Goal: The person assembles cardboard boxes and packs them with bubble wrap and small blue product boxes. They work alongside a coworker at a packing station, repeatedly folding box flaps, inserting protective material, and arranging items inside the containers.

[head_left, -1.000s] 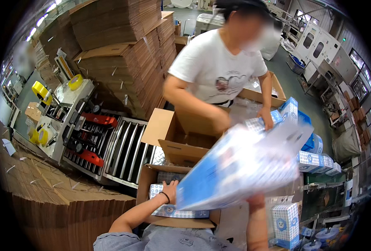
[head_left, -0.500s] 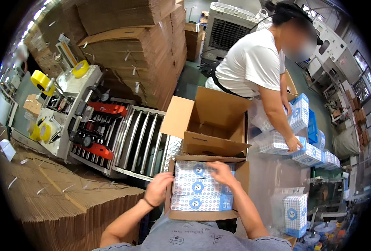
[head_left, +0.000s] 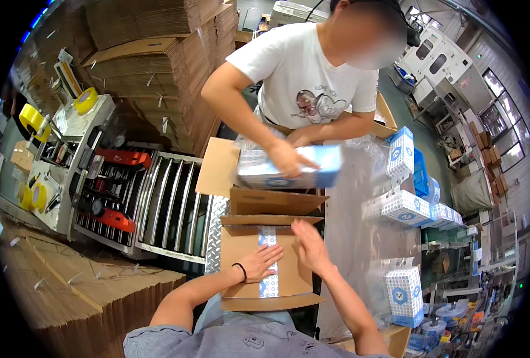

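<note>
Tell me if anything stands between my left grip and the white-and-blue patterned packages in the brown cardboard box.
Partly: two folded-in brown cardboard flaps cover the packages on either side, and the left grip lies over the left flap. Between them, a narrow strip shows uncovered.

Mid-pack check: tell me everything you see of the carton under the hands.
The carton is plain brown, apparently cardboard, in front of the person's body. Its left and right flaps are folded inward, leaving a gap where blue-and-white patterned packs show; the near and far flaps aren't folded over. The left hand lies across the left flap and gap; the right hand is at the right flap.
</note>
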`<state>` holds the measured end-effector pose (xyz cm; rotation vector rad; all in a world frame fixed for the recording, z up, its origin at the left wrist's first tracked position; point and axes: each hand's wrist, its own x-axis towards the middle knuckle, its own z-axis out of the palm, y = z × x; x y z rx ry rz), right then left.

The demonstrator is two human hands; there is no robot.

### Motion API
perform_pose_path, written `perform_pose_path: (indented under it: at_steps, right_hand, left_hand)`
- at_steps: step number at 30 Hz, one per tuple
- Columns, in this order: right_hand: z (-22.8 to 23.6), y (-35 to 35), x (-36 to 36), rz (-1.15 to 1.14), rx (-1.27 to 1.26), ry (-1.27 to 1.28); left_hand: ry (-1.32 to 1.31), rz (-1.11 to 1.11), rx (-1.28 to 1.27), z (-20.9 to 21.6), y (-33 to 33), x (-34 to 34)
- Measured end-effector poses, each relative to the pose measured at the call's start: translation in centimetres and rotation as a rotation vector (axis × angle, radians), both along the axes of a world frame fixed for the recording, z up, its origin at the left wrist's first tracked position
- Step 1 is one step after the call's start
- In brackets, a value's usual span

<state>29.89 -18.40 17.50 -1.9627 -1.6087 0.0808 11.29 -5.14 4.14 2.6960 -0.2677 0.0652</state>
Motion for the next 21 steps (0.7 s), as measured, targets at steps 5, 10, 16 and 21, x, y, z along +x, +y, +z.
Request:
perform_pose_path:
  at_steps: [5,10,16,21]
  right_hand:
    - [-0.8,-0.4,0.4,0.009,-0.053,-0.304]
    - [-8.7,-6.8,-1.2,0.194,-0.137,0.042]
    - [-9.9,-6.8,2.4,0.333,-0.257,0.392]
    - [-10.3,-5.5,4.4,0.235,-0.413,0.724]
  left_hand:
    - [-0.019,-0.022,-0.006,0.9,0.4,0.7]
    - [0.363,0.124,-0.343,0.0,-1.4,-0.4]
    - [0.233,-0.036,-0.128,10.5,-3.7,-12.5]
    - [0.077,0.600,0.181,6.5,2.5,-8.7]
